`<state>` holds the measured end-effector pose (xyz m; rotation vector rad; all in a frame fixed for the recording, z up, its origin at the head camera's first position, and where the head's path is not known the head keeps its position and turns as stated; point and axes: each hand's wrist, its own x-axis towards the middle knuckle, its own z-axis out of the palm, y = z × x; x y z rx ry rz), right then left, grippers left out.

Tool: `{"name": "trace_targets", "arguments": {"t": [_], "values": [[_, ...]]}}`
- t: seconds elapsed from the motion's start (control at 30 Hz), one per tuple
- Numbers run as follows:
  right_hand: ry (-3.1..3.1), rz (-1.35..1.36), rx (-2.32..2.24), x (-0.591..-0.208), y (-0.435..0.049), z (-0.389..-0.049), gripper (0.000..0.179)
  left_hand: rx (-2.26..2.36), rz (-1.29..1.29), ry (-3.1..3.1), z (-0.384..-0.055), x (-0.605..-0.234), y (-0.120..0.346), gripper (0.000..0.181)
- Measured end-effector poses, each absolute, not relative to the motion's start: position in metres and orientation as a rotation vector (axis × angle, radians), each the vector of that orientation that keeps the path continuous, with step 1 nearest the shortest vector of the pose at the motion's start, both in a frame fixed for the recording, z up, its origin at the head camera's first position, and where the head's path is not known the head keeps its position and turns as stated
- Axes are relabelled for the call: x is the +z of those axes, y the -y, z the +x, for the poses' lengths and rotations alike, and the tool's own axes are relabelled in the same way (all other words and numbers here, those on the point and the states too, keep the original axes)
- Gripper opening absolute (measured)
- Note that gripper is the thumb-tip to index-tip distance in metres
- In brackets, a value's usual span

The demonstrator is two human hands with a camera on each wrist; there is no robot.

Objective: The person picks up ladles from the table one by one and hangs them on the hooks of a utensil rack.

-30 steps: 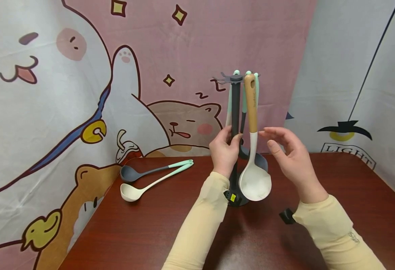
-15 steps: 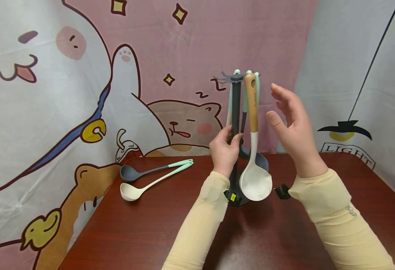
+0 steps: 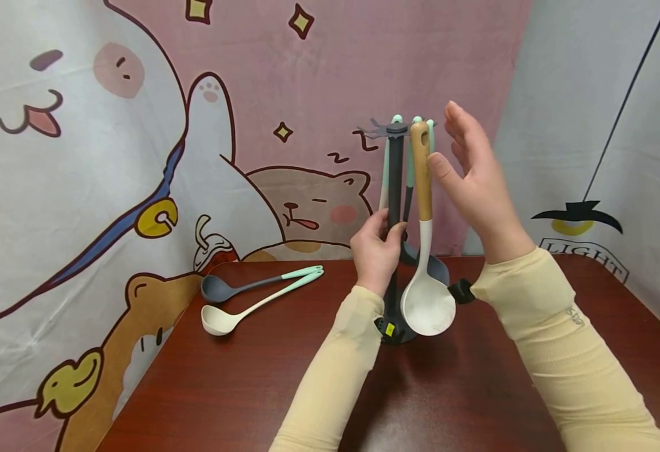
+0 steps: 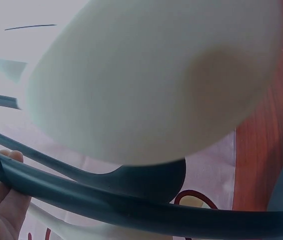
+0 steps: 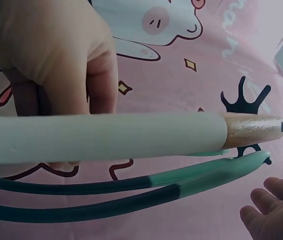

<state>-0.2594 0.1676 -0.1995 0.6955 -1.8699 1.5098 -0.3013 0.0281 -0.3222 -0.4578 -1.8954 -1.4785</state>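
My left hand grips the dark upright pole of a utensil stand at mid-height. In the left wrist view, its thumb and fingers are around that pole. A white ladle with a wooden handle hangs from the stand's right front side, bowl down. Beside the top of that handle is my right hand, fingers straight and thumb apart. The thumb is very near the wood; I cannot tell whether it touches. Behind hang several mint-handled utensils, partly hidden by the ladle and pole.
On the table's left lie a dark ladle-like utensil and a white ladle, both with mint handle ends. Bare hooks stick out on the stand's left. A printed cloth hangs behind the brown table.
My right hand has risen from beside the ladle's neck to the top of its wooden handle, moving slightly left at the end. My left hand keeps its grip on the pole.
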Motion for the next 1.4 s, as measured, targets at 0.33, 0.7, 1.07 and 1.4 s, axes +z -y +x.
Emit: {"name": "trace_targets", "arguments": {"t": [0.33, 0.7, 1.07, 1.4], "values": [[1.899, 0.643, 1.565, -0.190, -0.165, -0.275, 0.072, -1.482, -0.462, 1.905, -0.301, -0.321, -0.028, 0.018], [1.868, 0.596, 1.577, -0.187, -0.161, -0.284, 0.057, -1.480, -0.469, 1.904, -0.301, -0.322, -0.028, 0.018], [1.858, 0.586, 1.576, -0.187, -0.160, -0.288, 0.049, -1.503, -0.463, 1.901, -0.300, -0.321, -0.028, 0.018], [1.832, 0.532, 1.547, -0.187, -0.159, -0.289, 0.042, -1.498, -0.460, 1.900, -0.301, -0.322, -0.028, 0.018]]}}
